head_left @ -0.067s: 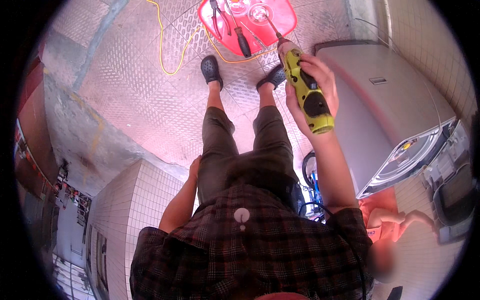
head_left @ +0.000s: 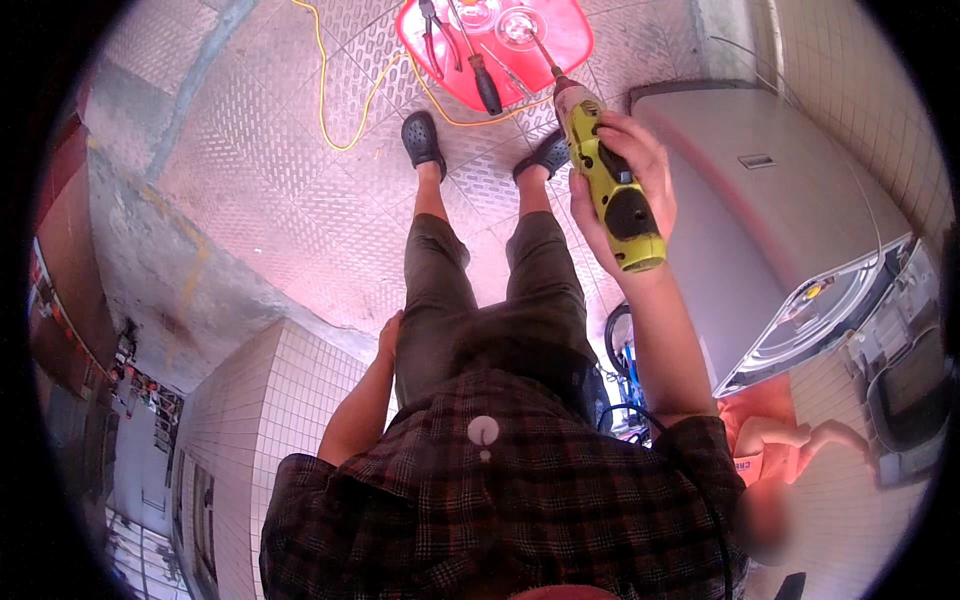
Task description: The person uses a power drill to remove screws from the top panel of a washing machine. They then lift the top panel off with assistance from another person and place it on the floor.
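Right hand wrapped round the body of a yellow-green drill, fingers over its right side, thumb on the left; grip closed on it, no gap seen. Drill is in the grip itself, nose pointing away from the person and a bit left. Long thin bit runs out ahead of the grip, tip over a clear round dish with small shiny pieces; contact can't be told from this angle. Dish sits on a red tabletop, forward and left of the grip. Same top, further left of the grip: second clear dish, cut by the frame edge, black-handled screwdriver, red-handled pliers. Thin metal rod lies between screwdriver and bit. Yellow cable loops on the floor, well left of the grip. Left hand is behind and left of the grip, against the trouser leg; fingers mostly hidden, can't tell if it holds anything. Big pale appliance stands just right of the grip. Person in orange behind it, right side.
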`<state>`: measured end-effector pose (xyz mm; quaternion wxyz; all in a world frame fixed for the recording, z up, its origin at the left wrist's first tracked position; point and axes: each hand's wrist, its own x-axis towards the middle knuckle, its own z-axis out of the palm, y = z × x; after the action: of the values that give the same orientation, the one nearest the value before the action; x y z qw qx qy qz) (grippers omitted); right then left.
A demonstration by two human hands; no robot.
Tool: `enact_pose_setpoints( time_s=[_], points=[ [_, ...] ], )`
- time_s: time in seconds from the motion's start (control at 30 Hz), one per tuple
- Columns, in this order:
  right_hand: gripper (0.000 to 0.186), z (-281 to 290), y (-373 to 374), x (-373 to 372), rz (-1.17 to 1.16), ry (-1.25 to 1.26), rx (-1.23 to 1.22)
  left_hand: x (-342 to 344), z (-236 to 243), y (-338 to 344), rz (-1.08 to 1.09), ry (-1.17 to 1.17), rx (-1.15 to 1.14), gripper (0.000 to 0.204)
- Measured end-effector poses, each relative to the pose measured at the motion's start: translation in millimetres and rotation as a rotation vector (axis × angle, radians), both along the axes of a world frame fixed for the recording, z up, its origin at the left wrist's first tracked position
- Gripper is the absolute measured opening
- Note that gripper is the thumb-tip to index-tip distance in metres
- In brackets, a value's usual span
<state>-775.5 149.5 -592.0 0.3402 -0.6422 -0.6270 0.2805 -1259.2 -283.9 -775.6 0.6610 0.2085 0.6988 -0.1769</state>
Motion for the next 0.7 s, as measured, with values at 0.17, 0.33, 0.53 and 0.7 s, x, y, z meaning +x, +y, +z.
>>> enact_pose_setpoints(
  time_s=[0.17, 0.33, 0.53, 0.7],
  points=[
    [0.050, -3, -8, 0, 0.050, 0.079, 0.007, 24, 19, 34, -0.417, 0.118, 0.191, 0.047],
    [0.050, -1, -12, -2, 0.067, 0.103, 0.001, 45, 13, 99, -0.053, 0.370, 0.456, 0.040],
    [0.051, -8, -18, -7, 0.053, 0.131, 0.074, 166, 10, 298, 0.078, 0.040, 0.723, 0.029],
    [0.053, 12, -24, -1, 0.071, 0.109, 0.091, 275, 38, 472, 0.348, -0.280, 0.647, 0.037]
  ],
)
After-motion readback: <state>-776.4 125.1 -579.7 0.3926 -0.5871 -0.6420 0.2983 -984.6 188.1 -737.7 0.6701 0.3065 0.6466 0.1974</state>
